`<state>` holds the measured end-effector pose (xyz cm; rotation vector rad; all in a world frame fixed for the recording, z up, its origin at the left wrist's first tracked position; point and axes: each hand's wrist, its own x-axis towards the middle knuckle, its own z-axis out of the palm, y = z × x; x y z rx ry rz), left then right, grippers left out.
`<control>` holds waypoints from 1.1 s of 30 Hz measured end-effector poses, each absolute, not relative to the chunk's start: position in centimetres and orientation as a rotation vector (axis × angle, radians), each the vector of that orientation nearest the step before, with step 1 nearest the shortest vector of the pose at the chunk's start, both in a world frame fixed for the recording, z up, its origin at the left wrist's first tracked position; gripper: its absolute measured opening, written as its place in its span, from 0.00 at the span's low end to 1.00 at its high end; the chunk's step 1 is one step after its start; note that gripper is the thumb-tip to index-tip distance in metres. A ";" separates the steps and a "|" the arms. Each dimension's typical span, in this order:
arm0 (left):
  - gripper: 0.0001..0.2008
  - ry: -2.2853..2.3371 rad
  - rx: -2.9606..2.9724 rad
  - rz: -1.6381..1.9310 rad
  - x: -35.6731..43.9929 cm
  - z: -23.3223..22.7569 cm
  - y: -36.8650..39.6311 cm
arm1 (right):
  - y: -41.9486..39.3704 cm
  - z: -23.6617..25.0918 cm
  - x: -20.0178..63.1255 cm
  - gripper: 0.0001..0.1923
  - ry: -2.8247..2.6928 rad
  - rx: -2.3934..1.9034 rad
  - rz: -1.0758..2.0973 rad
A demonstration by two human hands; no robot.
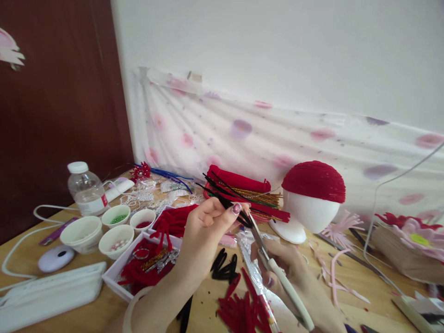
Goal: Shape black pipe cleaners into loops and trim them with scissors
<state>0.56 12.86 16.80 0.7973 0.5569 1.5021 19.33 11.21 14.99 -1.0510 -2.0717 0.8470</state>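
My left hand is closed around a bundle of black pipe cleaners, pinched between thumb and fingers. Some long ends fan out to the upper left, and short ends point down near the blades. My right hand grips scissors with pale handles, the blades pointing up at the bundle beside my left thumb. Whether the blades touch the black strands is hard to tell. On the table below lie bent black pieces and a pile of short red pieces.
Left of my arm is a white box of red and glittery pieces. Cups of beads and a plastic bottle stand farther left. Red and gold stems lie behind my hands, beside a foam head with red covering.
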 end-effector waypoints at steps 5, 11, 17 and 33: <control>0.06 0.548 0.769 1.509 0.5 17.1 12.9 | 11.4 15.1 19.4 0.34 -2.054 -1.096 0.844; 0.05 0.422 0.807 1.546 -1.5 17.2 13.7 | 10.8 15.7 19.9 0.35 -2.220 -1.109 0.645; 0.05 0.409 0.953 1.416 -1.7 17.3 13.0 | 10.3 15.8 19.7 0.35 -2.284 -1.162 0.673; 0.04 0.544 1.002 1.346 -1.8 17.4 12.6 | 10.7 15.7 20.6 0.26 -2.250 -1.262 0.886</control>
